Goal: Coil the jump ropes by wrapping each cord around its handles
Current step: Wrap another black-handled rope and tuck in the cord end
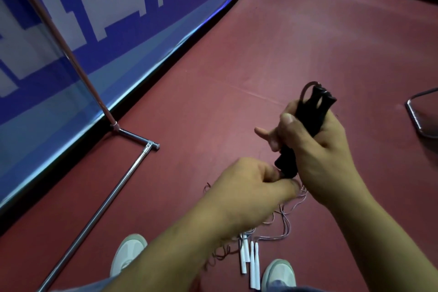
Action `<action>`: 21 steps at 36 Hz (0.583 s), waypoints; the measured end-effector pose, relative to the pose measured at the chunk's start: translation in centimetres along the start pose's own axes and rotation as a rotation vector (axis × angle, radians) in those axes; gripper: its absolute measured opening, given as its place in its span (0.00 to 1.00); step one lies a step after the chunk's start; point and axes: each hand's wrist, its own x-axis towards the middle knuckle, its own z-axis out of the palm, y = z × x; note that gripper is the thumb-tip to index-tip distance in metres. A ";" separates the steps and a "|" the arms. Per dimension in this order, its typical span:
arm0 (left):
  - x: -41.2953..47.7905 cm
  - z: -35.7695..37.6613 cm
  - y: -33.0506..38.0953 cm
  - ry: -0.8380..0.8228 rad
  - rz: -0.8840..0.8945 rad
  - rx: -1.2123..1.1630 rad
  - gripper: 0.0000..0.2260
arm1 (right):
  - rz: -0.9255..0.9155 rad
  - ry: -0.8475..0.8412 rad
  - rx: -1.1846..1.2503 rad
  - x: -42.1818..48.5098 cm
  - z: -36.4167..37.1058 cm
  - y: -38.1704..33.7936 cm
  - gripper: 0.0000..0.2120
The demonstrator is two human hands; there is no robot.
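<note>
Head view: right hand (317,149) curls round tilted black handles (312,111); left hand (246,187) pinches cord (304,193) just below.

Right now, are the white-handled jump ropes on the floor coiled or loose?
Loose. The white handles lie bare between the shoes, and thin cords sprawl in open loops across the floor, not wrapped around them.

Two black jump-rope handles (309,118) are gripped side by side in the right hand (320,156), tilted up and away, a small loop of thin cord (308,87) arched over their top ends; at the lower ends the cord is pinched by the left hand (246,185). White handles (251,261) are laid together on the floor (260,42), their reddish cords (284,223) loose and tangled
</note>
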 end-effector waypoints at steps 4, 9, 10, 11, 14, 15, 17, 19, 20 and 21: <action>-0.4 -0.9 -0.1 0.127 0.232 0.306 0.10 | 0.102 0.017 0.108 0.2 -0.3 -0.4 0.04; -0.3 -3.0 -0.7 0.187 0.415 0.391 0.08 | 0.204 -0.135 0.315 0.1 -0.6 -0.6 0.04; -0.3 -3.4 -0.7 0.193 0.430 0.368 0.07 | 0.236 -0.189 0.364 0.1 -0.7 -0.6 0.03; -0.4 -3.8 -0.5 0.209 0.446 0.350 0.07 | 0.269 -0.237 0.409 0.0 -0.8 -0.6 0.02; -0.4 -4.3 -0.3 0.237 0.508 0.334 0.06 | 0.329 -0.317 0.512 -0.2 -0.9 -0.7 0.04; -0.3 -4.4 -0.4 0.233 0.517 0.321 0.08 | 0.343 -0.313 0.560 -0.2 -0.8 -0.8 0.05; -0.1 -4.4 -0.6 0.208 0.513 0.254 0.09 | 0.363 -0.279 0.653 -0.1 -0.5 -0.9 0.07; 0.0 -4.5 -0.5 0.183 0.479 0.188 0.06 | 0.387 -0.232 0.731 0.0 -0.1 -1.1 0.07; 0.1 -4.6 -0.5 0.175 0.456 0.175 0.05 | 0.398 -0.215 0.775 0.0 0.2 -1.3 0.06; 0.0 -4.7 -0.4 0.169 0.432 0.166 0.04 | 0.407 -0.201 0.821 -0.1 0.4 -1.4 0.06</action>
